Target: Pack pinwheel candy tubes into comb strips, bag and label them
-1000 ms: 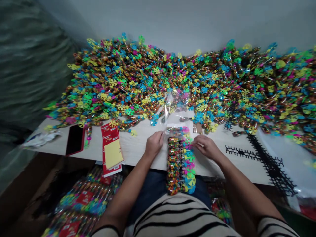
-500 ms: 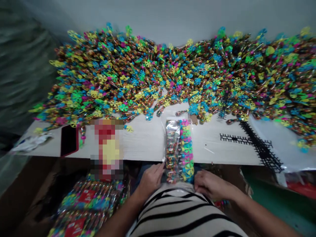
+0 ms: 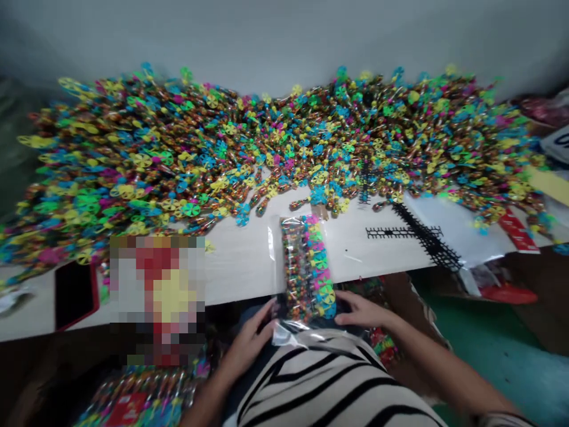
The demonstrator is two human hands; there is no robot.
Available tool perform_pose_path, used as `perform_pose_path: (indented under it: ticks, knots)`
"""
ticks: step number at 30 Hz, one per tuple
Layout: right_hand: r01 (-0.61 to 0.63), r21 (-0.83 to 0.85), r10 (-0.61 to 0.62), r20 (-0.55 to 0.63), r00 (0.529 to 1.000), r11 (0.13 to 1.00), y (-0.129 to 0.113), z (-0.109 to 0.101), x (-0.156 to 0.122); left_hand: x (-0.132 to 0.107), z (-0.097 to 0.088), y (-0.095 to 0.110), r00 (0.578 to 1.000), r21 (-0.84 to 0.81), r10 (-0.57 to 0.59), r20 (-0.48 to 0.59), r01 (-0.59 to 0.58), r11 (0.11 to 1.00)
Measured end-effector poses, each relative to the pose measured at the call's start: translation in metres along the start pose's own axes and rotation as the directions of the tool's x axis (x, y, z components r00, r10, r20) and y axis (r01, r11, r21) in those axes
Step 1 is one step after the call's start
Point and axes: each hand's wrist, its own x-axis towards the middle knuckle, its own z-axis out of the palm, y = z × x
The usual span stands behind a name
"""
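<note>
A clear plastic bag (image 3: pixel 272 255) rests against my lap and the table's front edge. In it lies a row of small toys (image 3: pixel 302 267), clear tubes filled with coloured beads, with bright pinwheel tops along the right side. My left hand (image 3: pixel 254 333) is at the bag's lower left edge, thumb and fingers apart. On the other side, my right hand (image 3: pixel 365 311) has its fingers spread beside the lower right pinwheels. The bag's loose lower end spreads out over my striped shirt (image 3: pixel 329 385).
Across the back of the table (image 3: pixel 240 261) runs a big heap of loose pinwheel toys (image 3: pixel 249 142). Black toothed strips (image 3: pixel 418 231) lie at right, a phone (image 3: pixel 76 293) at left. Packed toy bags (image 3: pixel 137 397) sit below the table, left. Part of the view is blurred out.
The view has swung to the right. My right hand has gone from curled to spread fingers, and my left thumb and fingers have parted. The bag's lower end now lies flared out.
</note>
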Motion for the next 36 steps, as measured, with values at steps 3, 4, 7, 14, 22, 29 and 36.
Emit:
perform_pose_path:
  ticks: [3, 4, 7, 14, 22, 29, 36]
  knots:
    - [0.131, 0.109, -0.112, -0.168, 0.979, 0.985, 0.000, 0.030, 0.018, 0.015, 0.027, 0.010, 0.994, -0.253, -0.068, 0.083, 0.087, 0.964]
    - [0.166, 0.112, -0.132, -0.264, 0.955, 0.980, -0.003, 0.037, 0.023, 0.020, 0.034, 0.014, 0.993, -0.322, -0.065, 0.099, 0.094, 0.942]
    - [0.214, -0.092, -0.232, -0.473, 0.850, 0.972, -0.027, 0.045, 0.030, 0.036, 0.043, 0.023, 0.991, -0.489, -0.004, 0.135, 0.070, 0.869]
    - [0.114, -0.927, -0.718, -0.195, 0.669, 0.358, -0.132, 0.047, 0.056, 0.084, 0.067, 0.044, 0.965, -0.733, 0.204, 0.163, -0.020, 0.679]
    - [0.321, -0.941, -0.516, 0.328, 0.791, -0.107, -0.096, 0.076, 0.114, 0.033, 0.055, 0.029, 0.959, -0.159, 0.116, 0.258, -0.077, 0.984]
    - [0.424, -0.875, -0.737, 0.125, 0.665, 0.234, -0.066, 0.045, 0.096, -0.010, 0.005, -0.007, 0.773, 0.440, 0.380, -0.507, -0.147, 0.886]
    - [0.405, -0.913, -0.690, 0.259, 0.676, 0.054, -0.047, 0.043, 0.103, 0.042, 0.019, -0.022, 0.742, 0.497, 0.404, -0.536, -0.110, 0.861]
